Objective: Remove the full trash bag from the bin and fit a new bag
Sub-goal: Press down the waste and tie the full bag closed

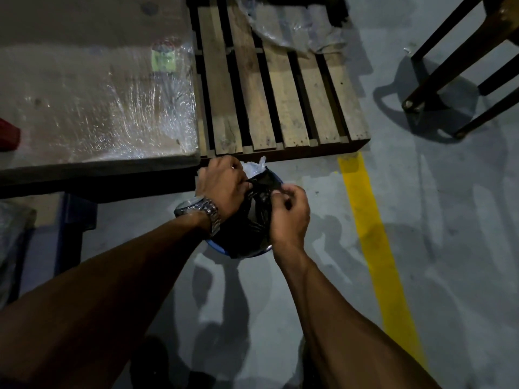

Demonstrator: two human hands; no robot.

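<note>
A small round blue bin (216, 247) stands on the grey floor, mostly hidden by a black trash bag (247, 231) that fills it. White crumpled plastic (254, 167) shows at the bag's far opening. My left hand (222, 183), with a metal watch on the wrist, grips the bag's upper edge at the left. My right hand (289, 214) pinches the bag's edge at the right. Both hands hold the bag's top together above the bin.
A plastic-wrapped slab on a table (98, 102) lies just left of the bin. A wooden pallet (278, 88) with clear plastic sheeting lies behind it. A yellow floor line (373, 237) runs at the right. Dark chair legs (438, 88) stand at far right.
</note>
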